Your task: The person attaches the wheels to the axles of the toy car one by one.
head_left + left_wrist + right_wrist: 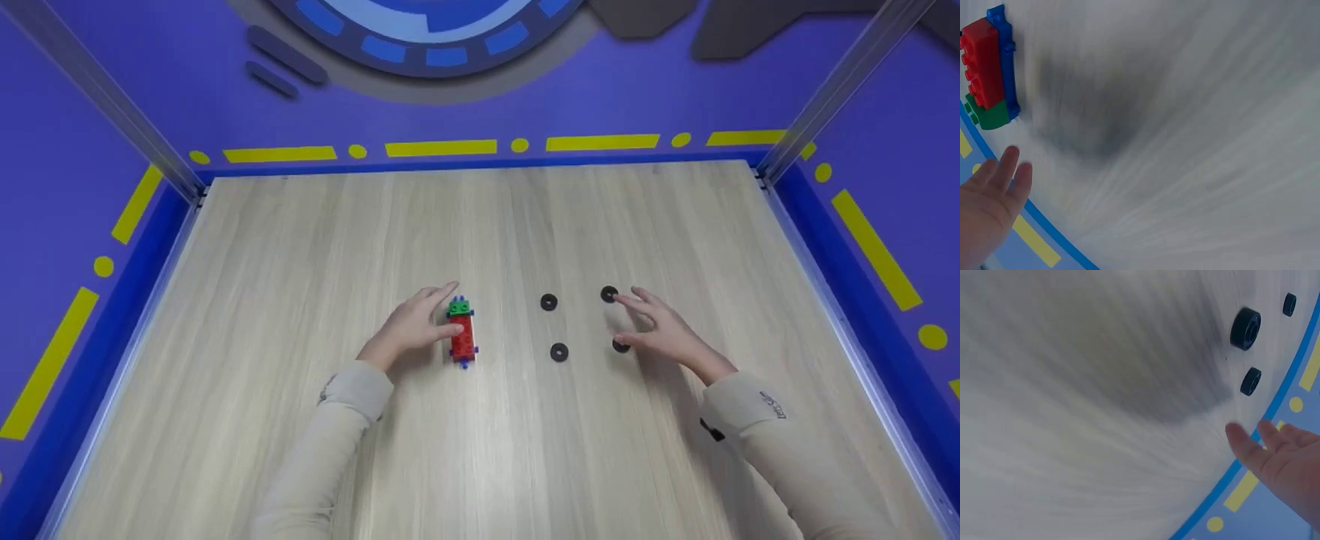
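A toy vehicle body of building bricks lies beside my left hand [409, 324]. It has a long red brick [463, 348], a green brick [459, 308] at the far end and a blue base [1007, 64] with small pegs jutting out. My left fingers are extended along its left side, and the thumb overlaps the red brick in the head view. Toward the right, my right hand [664, 328] hovers with fingers spread loosely and nothing gripped. Its index fingertip is right at a black wheel [606, 290], its thumb tip over a nearer black wheel [621, 348].
Two more black wheels, one farther [549, 308] and one nearer [559, 358], lie flat between the hands. The wood-grain table [480, 225] is bordered by blue panels [480, 120] with yellow marks at the back and sides. Metal posts [840, 82] stand at the back corners.
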Demonstrator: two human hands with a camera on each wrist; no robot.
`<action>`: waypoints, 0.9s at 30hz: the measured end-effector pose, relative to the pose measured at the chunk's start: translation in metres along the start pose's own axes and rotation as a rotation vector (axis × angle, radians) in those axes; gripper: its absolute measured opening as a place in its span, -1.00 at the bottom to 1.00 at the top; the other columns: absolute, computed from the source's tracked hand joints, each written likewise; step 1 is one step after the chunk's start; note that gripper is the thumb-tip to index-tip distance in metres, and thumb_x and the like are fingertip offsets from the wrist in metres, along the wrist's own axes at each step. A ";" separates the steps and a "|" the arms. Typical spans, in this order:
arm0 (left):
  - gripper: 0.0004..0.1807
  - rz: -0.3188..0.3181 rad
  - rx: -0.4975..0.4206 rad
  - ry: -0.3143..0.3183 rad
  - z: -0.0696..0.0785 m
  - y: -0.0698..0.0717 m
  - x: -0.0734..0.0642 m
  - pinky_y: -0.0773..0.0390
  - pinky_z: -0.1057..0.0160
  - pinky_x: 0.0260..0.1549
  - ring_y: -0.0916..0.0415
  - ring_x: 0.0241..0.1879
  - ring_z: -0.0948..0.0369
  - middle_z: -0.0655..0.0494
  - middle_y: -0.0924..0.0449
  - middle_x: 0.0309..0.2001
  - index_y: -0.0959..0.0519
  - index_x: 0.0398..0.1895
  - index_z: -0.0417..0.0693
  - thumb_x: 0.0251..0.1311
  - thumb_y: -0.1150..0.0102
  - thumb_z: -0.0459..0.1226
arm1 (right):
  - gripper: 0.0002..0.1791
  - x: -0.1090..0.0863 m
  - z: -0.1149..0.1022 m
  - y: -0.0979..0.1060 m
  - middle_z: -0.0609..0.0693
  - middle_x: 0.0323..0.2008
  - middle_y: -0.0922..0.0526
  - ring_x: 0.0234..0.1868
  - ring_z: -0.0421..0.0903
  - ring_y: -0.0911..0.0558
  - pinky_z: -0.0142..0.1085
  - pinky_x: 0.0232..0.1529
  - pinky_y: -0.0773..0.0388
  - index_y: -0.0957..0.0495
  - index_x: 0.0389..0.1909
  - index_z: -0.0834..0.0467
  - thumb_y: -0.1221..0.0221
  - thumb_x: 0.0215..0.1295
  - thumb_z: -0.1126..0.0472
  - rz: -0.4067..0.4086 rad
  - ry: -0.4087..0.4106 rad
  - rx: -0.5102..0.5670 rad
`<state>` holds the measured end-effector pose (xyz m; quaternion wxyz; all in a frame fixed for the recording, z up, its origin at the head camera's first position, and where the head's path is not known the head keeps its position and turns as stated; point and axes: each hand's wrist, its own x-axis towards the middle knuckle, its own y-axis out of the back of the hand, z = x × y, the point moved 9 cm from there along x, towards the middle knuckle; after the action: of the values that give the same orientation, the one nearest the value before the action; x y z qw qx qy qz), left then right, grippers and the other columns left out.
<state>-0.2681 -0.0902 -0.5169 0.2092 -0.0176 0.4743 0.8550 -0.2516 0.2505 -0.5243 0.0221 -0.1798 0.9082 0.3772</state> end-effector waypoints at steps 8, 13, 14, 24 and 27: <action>-0.23 -0.044 -0.199 0.114 -0.005 -0.013 0.008 -0.24 0.00 0.10 -0.23 0.15 0.03 -0.06 -0.26 0.16 -0.09 0.31 0.24 0.00 -0.16 0.01 | -0.30 -0.002 0.013 -0.012 0.28 0.18 -0.21 0.13 0.24 -0.33 0.09 0.05 -0.27 -0.20 0.23 0.17 -0.18 0.08 0.03 -0.035 -0.082 0.170; -0.27 -0.054 -0.230 0.167 -0.008 -0.021 0.011 -0.30 0.04 0.04 -0.30 0.03 0.06 -0.05 -0.29 0.09 -0.13 0.29 0.25 0.02 -0.13 0.03 | -0.35 -0.002 0.018 -0.017 0.32 0.08 -0.31 0.07 0.21 -0.38 0.01 0.03 -0.29 -0.24 0.18 0.25 -0.19 0.08 0.09 -0.045 -0.103 0.178; -0.29 -0.055 -0.229 0.174 -0.008 -0.022 0.011 -0.31 0.05 0.02 -0.31 0.01 0.07 -0.05 -0.29 0.08 -0.14 0.29 0.25 0.02 -0.12 0.03 | -0.36 -0.002 0.020 -0.018 0.32 0.06 -0.33 0.06 0.20 -0.39 0.00 0.02 -0.30 -0.25 0.16 0.26 -0.19 0.08 0.10 -0.044 -0.102 0.172; -0.33 -0.020 -0.234 0.195 -0.008 -0.027 0.014 -0.40 0.09 -0.13 -0.36 -0.11 0.07 -0.08 -0.31 0.00 -0.22 0.25 0.17 0.02 -0.11 0.02 | -0.48 -0.002 0.026 -0.027 0.25 -0.09 -0.43 -0.11 0.07 -0.46 -0.32 -0.29 -0.40 -0.35 0.04 0.28 -0.22 0.02 0.24 -0.039 -0.127 0.121; -0.33 -0.002 -0.246 0.204 -0.008 -0.029 0.015 -0.41 0.11 -0.16 -0.36 -0.12 0.07 -0.07 -0.30 0.00 -0.22 0.25 0.18 0.01 -0.13 0.02 | -0.51 -0.001 0.027 -0.028 0.23 -0.13 -0.45 -0.14 0.04 -0.45 -0.33 -0.29 -0.38 -0.37 0.01 0.29 -0.22 0.01 0.28 -0.031 -0.125 0.100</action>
<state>-0.2717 -0.0785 -0.5485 0.1571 -0.1303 0.3850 0.9001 -0.2438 0.2512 -0.5618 0.0934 -0.1687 0.9200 0.3413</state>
